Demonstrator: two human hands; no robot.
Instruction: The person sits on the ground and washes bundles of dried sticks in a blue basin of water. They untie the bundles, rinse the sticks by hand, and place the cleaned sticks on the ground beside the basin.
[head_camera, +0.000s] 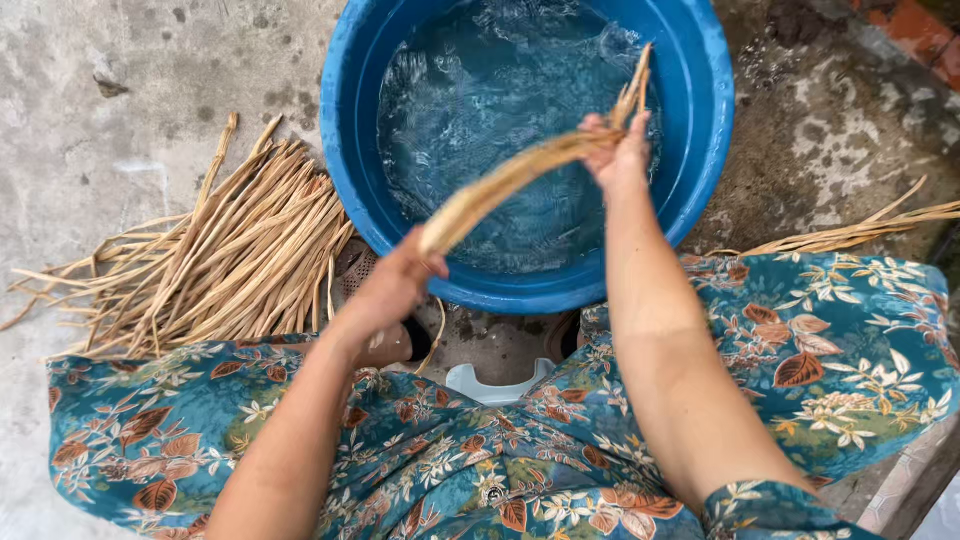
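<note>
Holding one bundle of dried stalks (520, 175) stretched between both my hands, above the blue basin (700, 150) of water. My left hand (395, 285) is closed round the thick lower end, right over the basin's near rim at about 7 o'clock of the tub. My right hand (620, 150) is closed round the bundle near its thin upper end, out over the water at 3 o'clock of the tub; loose tips stick out past my fingers toward 1 o'clock. Long axis runs 7 to 1 o'clock, low end at my left hand, high end at my right. Bundle is above the water; can't tell if it touches the surface. Water looks rippled.

Pile of dry stalks (220, 260) lies on the concrete floor (90, 120) at 9 o'clock, just beside the basin. A few more stalks (860, 230) lie at 3 o'clock, by my right knee. White stool edge (495, 385) shows between my knees at 6 o'clock. Nothing stands between the bundle and the water.
</note>
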